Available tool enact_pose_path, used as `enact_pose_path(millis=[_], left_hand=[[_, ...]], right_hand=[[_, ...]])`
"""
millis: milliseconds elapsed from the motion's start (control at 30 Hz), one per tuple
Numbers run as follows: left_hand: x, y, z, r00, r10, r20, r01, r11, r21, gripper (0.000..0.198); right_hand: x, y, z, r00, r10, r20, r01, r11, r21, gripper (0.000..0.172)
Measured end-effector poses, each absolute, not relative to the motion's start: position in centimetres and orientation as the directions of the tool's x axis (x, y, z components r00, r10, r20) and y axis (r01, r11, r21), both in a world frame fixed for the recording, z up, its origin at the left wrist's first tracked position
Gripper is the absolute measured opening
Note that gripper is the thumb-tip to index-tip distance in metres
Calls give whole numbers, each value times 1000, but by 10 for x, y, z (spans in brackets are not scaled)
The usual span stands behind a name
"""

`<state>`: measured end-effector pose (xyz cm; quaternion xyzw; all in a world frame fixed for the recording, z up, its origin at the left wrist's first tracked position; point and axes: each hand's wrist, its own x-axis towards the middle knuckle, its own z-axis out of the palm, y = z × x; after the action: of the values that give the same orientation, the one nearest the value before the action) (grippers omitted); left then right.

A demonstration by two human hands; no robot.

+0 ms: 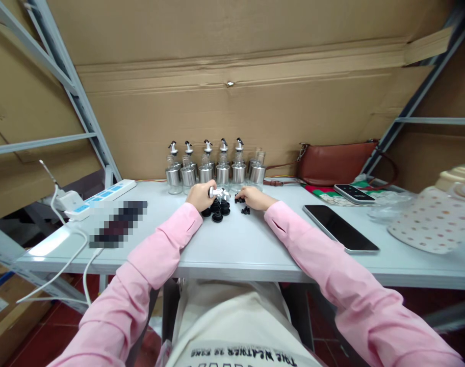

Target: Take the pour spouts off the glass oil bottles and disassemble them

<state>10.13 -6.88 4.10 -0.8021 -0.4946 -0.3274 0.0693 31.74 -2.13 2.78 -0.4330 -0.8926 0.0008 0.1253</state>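
Note:
My left hand (200,195) is closed around a small silver-and-white spout piece (215,192), held above several black round stoppers (217,216) on the table. To the right, my right hand (254,198) reaches down with its fingertips pressed together at a group of small black parts (238,199); whether it grips one is hidden. A second little cluster of black parts (245,210) lies just below that hand. Behind both hands stand several glass bottles with silver bands (205,174), and some of them at the back carry silver pour spouts (224,145).
On the white table (232,250), a power strip (102,199) and a blurred-out device (118,224) lie left. At right are a black-screened phone (339,227), another phone (354,193), a brown bag (335,162) and a dotted container (435,216). Cardboard (217,107) stands behind.

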Motion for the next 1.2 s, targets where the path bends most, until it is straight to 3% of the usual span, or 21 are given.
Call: enact_pose_path(millis=[67,200,400,633,900,1200], left_hand=[[102,-69,41,303,745,595,836,-507,209,11],[103,-69,41,327,713,620,820,-540,188,9],[101,-67,38,338,684,647,806,-565,176,6],[100,-67,39,356,693,626,805,-568,171,7],[101,-70,41,414,691,592,791,-595,143,13],[105,-71,42,449,679,581,789,-607,100,14]], right_hand=[[315,-27,33,-557,762,331,750,632,-193,30],[302,-46,47,-498,687,529,581,718,-384,27],[290,-65,54,-529,647,549,395,761,-515,27],[288,-71,57,-556,648,521,395,757,-521,23],[281,-76,56,-574,671,470,501,741,-446,24],[281,-77,61,-525,756,392,544,652,-529,37]])
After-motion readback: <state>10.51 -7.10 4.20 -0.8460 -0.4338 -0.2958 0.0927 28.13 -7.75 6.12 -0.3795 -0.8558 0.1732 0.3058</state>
